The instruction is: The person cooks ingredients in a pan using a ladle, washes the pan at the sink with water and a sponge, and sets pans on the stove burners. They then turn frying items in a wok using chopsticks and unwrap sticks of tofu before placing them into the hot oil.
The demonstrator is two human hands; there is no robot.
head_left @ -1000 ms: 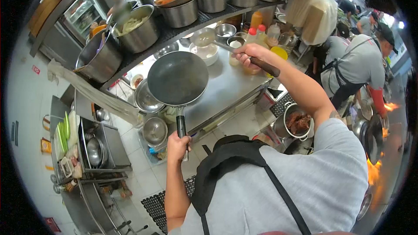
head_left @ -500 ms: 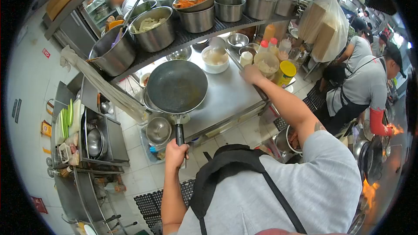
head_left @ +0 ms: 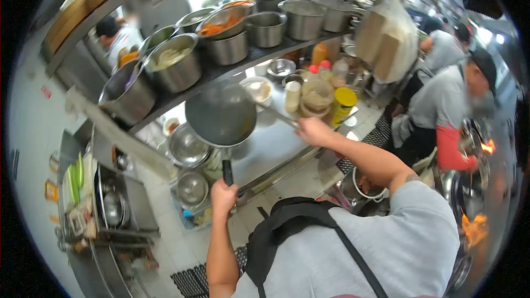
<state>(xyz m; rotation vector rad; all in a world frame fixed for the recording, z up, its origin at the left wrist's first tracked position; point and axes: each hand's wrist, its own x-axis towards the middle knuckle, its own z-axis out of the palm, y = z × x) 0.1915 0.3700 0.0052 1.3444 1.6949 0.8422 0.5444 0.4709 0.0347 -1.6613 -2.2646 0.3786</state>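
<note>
My left hand is closed round the black handle of a dark frying pan. The pan is held above the steel counter, and no food shows clearly in it. Gripped in my right hand is a long-handled metal ladle. Its shaft points left toward the pan's right rim; the ladle's head is blurred, and I cannot tell whether it touches the pan. Just behind that rim stands a white bowl with pale contents. A steel bowl sits partly behind the pan's left side.
Steel pots line a raised shelf above the counter. Squeeze bottles, a tub and a yellow can stand at the counter's right. On my right, a co-worker works near stove flames.
The ladle has swung left and down from above the white bowl to the pan's right rim. My right hand has come nearer to me. The view has shifted slightly.
</note>
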